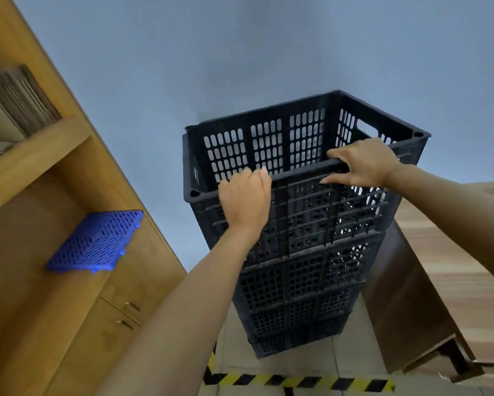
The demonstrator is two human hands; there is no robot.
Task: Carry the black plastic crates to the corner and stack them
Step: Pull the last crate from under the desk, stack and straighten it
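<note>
Under your fingers: top black slotted plastic crate (303, 178) | left hand (244, 197), right hand (364, 164) curled over near rim | stacking step, looks seated | next: let go, check alignment

- Your left hand (244, 195) covers part of the top crate's (268, 144) near rim, and its fingertips curl out of sight inside.
- Your right hand (363, 162) hides a stretch of the same rim.
- The lower crates (297, 310) blur together; you cannot count them.
- The shelf (34, 144), cardboard (17, 101) and table (454, 252) are cut off at the edges.
</note>
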